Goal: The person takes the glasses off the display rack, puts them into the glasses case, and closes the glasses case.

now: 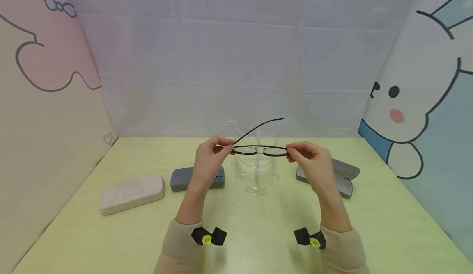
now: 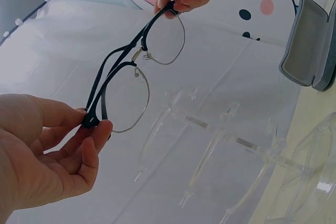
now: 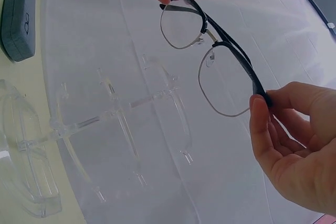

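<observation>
A pair of black half-rim glasses (image 1: 260, 146) is held up level between both hands, above the table. My left hand (image 1: 208, 161) pinches the left hinge corner between thumb and fingers, also seen in the left wrist view (image 2: 44, 150). At the opposite corner, my right hand (image 1: 315, 163) grips the frame with thumb and fingertips. One temple slants from the left corner up and across to the right, partly folded. The other temple appears folded along the frame. Behind the glasses stands a clear plastic display rack (image 1: 258, 191), with no glasses seen on it.
On the left of the table (image 1: 255, 229) lie a closed pale speckled case (image 1: 132, 194) and a closed grey case (image 1: 181, 179), partly hidden by the left hand. An opened grey case (image 1: 346, 169) sits behind the right hand. Printed cloth walls enclose both sides.
</observation>
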`<act>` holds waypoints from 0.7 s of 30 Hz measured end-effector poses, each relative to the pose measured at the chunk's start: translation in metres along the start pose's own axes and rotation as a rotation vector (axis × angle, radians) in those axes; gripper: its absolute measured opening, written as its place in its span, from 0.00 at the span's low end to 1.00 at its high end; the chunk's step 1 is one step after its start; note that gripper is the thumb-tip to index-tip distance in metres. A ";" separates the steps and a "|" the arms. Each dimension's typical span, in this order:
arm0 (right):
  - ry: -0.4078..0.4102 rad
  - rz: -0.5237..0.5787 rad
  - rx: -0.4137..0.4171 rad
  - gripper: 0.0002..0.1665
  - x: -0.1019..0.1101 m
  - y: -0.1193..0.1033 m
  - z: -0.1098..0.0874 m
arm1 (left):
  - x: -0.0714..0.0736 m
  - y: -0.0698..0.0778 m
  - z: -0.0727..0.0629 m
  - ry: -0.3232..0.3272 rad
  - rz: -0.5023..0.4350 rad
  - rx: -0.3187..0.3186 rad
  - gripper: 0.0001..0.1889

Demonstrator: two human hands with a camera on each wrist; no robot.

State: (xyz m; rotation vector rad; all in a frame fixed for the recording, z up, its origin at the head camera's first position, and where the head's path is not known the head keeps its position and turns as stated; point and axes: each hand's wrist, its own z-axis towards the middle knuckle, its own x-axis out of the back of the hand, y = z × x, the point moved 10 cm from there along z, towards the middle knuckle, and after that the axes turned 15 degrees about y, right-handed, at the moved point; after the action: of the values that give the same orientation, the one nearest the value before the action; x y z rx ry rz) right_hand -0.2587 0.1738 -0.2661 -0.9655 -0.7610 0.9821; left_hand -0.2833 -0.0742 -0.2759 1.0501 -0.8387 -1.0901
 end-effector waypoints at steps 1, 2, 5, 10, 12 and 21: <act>0.016 0.005 -0.005 0.13 0.002 0.000 0.001 | -0.001 0.000 -0.001 -0.017 0.013 -0.009 0.06; 0.031 0.006 -0.009 0.14 0.003 0.000 0.001 | -0.003 0.000 -0.002 -0.036 0.028 -0.016 0.06; 0.065 0.023 -0.020 0.14 0.008 0.000 0.003 | -0.009 0.002 -0.004 -0.097 0.068 -0.038 0.07; 0.068 0.044 -0.030 0.15 0.010 0.000 0.004 | -0.014 0.003 -0.007 -0.158 0.083 -0.042 0.07; 0.060 0.047 -0.033 0.16 0.010 0.000 0.004 | -0.015 0.003 -0.008 -0.167 0.084 -0.036 0.08; 0.040 0.048 -0.052 0.19 0.006 0.000 0.003 | -0.013 -0.003 -0.002 -0.112 0.032 0.011 0.09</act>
State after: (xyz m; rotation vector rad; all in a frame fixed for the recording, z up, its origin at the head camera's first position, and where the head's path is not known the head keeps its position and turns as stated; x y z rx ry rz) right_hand -0.2595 0.1800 -0.2648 -1.0493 -0.7360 0.9860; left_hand -0.2859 -0.0620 -0.2801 0.9884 -0.9483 -1.1259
